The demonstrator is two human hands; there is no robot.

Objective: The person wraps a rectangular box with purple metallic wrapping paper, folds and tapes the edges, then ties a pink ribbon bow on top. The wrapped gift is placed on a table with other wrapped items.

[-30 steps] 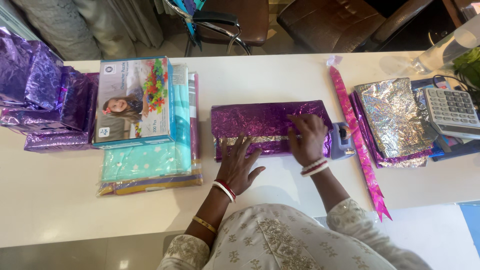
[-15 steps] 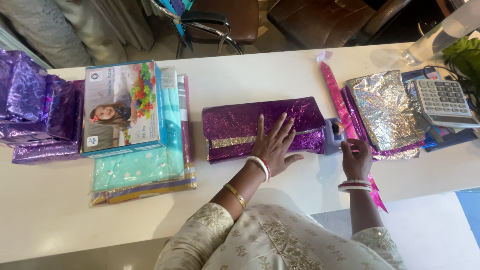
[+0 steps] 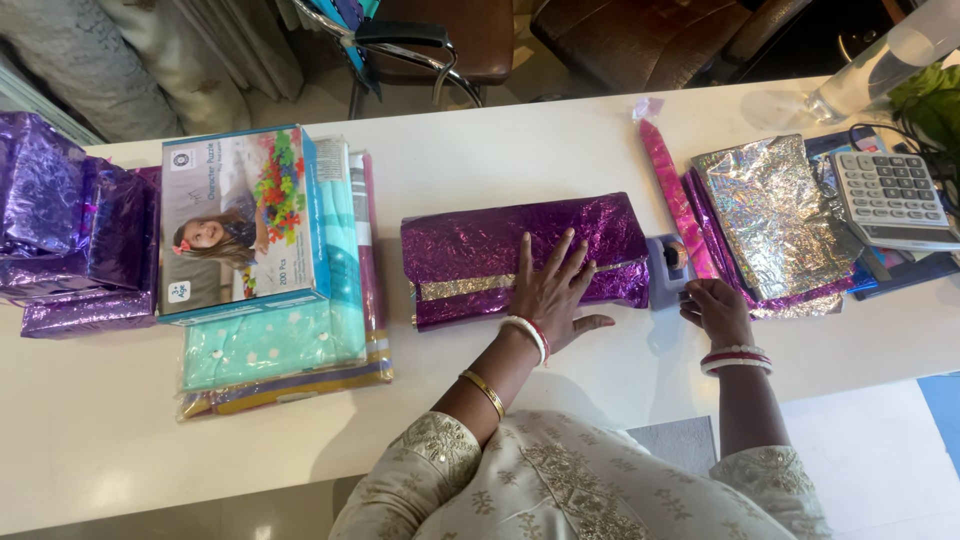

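A flat parcel wrapped in shiny purple foil paper lies on the white table, with a silver seam along its near side. My left hand rests flat on the seam, fingers spread. My right hand sits just right of the parcel, fingers at the near edge of a small grey tape dispenser. Whether it grips the tape I cannot tell.
A toy box lies on packaged cloth at the left, beside purple wrapped parcels. At the right are a pink ribbon, foil sheets and a calculator. Chairs stand beyond the table.
My right hand left the parcel's seam and moved right to the tape dispenser. My left hand slid right along the seam and stays flat on it.
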